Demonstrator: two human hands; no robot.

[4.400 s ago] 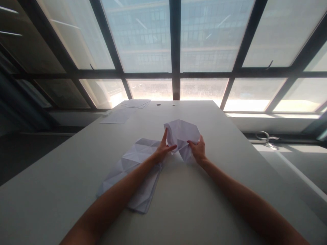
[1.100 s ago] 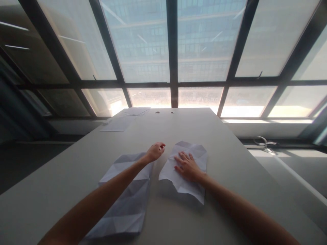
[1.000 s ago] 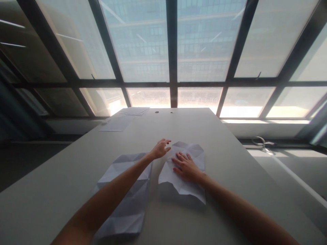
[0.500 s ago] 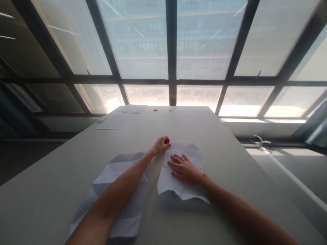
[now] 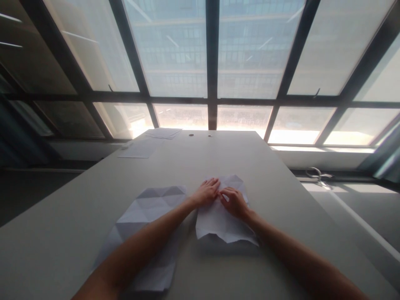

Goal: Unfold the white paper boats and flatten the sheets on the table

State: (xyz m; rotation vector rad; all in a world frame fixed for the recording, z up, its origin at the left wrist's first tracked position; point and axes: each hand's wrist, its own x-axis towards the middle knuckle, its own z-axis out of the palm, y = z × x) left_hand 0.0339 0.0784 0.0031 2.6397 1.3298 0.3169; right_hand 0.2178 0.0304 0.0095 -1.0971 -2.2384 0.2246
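Observation:
A creased white sheet of paper (image 5: pixel 218 223) lies on the white table, its near edge raised and wavy. My left hand (image 5: pixel 207 191) lies flat over the sheet's upper left part, fingers stretched out. Close beside its fingertips, my right hand (image 5: pixel 233 201) rests on the same sheet with its fingers curled in towards the thumb; whatever is between them is hidden. A second sheet of creased paper (image 5: pixel 142 208), marked with triangular folds, lies to the left, partly under my left forearm.
More white sheets (image 5: pixel 164 132) are stacked at the far left of the table (image 5: pixel 231 154), with a single sheet (image 5: pixel 137 150) in front of them. Two small round holes show near the far edge. Large windows stand behind, and a curved metal object (image 5: pixel 318 175) is at the right.
My left hand has come from the paper's upper left corner onto the sheet and flattened. My right hand has gone from spread flat to curled, shifting slightly right.

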